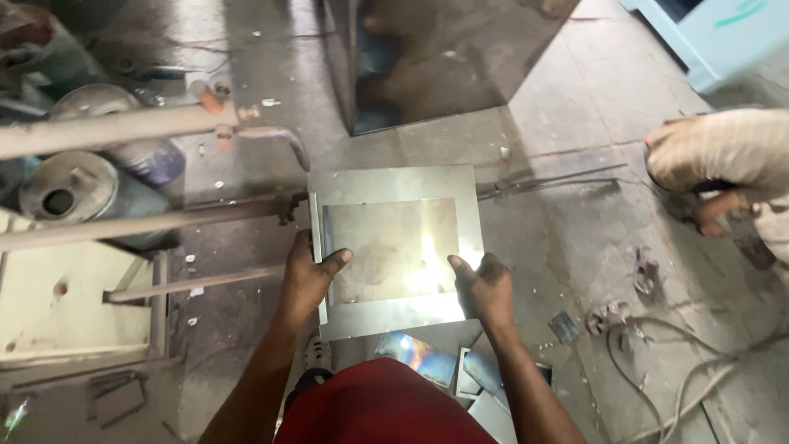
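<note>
Left hand (308,275) grips left edge of square shiny steel sheet (394,247), thumb on top. Right hand (485,288) clasps sheet's lower right edge. Sheet held flat above grey concrete floor (559,238), glare near right hand. Round grey metal cans (74,185) at left, beside cream flat panel (57,296). Pale blue box (723,33) top right. Another person's beige-clad limb (723,148) at right.
</note>
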